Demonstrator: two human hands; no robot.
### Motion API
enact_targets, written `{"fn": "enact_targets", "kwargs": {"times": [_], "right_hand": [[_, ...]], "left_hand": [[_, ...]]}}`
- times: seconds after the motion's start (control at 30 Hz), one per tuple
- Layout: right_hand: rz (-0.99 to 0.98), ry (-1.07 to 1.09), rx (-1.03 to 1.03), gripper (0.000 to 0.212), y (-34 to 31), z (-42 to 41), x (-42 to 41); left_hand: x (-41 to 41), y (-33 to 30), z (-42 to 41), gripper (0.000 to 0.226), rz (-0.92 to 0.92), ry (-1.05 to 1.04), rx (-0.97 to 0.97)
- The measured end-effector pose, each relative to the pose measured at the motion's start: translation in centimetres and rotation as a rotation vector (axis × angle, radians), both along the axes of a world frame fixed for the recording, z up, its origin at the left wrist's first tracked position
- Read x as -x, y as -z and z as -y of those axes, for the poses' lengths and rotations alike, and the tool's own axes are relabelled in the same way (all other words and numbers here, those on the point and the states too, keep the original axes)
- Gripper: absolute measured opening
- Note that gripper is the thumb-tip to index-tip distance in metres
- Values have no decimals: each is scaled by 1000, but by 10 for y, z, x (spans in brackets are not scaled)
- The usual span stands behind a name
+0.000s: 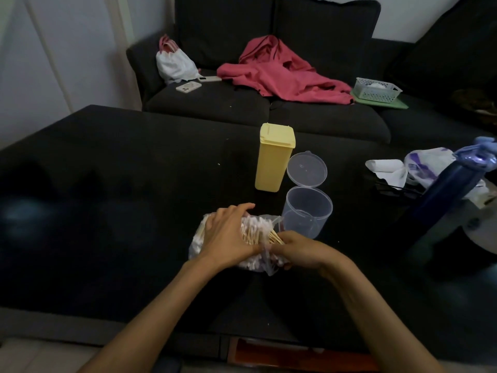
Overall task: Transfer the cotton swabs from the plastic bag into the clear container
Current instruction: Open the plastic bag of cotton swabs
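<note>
The plastic bag (239, 244) full of cotton swabs (254, 230) lies on the near middle of the dark counter (107, 211). The left hand (228, 235) lies on top of the bag, its fingers curled over it and gripping it. The right hand (298, 251) pinches a bunch of swab sticks at the right end of the bag. The clear container (308, 211) stands just to the right of the bag (its round lid is flipped open at the far side). A tall yellow box (273, 157) stands just behind it.
</note>
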State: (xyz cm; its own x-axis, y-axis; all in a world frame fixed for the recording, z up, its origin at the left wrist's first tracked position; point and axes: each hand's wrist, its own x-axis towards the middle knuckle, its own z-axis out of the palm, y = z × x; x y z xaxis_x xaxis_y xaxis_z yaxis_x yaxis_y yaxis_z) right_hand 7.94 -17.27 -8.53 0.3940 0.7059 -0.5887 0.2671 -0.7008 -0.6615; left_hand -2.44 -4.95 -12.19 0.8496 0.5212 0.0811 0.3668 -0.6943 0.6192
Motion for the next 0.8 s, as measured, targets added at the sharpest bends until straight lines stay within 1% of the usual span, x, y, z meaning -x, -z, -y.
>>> {"fn": "enact_targets", "kwargs": {"times": [0.07,0.17,0.3,0.37,0.43,0.47,0.53,0.63,0.73,0.8], "right_hand": [[-22,29,25,29,2,1,-3],[-100,74,49,30,5,5,-9],[-228,164,13,32,8,12,-16],[-221,171,-4,29,9,13,-17],[-215,147,-30,20,8,13,-15],[-197,130,-39,16,8,12,-13],[-128,111,-37,15,8,8,-10],[-36,121,-28,26,13,0,-6],[-53,109,-121,33,16,-7,-1],[27,58,-168,36,19,-13,0]], "left_hand": [[-2,1,2,87,-17,-22,2],[-5,1,1,83,-63,-32,-48],[-5,0,0,78,-86,-35,-48],[-4,-1,0,78,-92,-33,-40],[-4,-2,0,77,-95,-33,-35],[-3,-3,0,76,-96,-30,-37],[-2,-5,1,72,-103,-14,-49],[0,-7,4,68,-105,2,-63],[1,-4,4,68,-94,-16,-65],[0,-4,4,69,-92,-15,-75]]}}
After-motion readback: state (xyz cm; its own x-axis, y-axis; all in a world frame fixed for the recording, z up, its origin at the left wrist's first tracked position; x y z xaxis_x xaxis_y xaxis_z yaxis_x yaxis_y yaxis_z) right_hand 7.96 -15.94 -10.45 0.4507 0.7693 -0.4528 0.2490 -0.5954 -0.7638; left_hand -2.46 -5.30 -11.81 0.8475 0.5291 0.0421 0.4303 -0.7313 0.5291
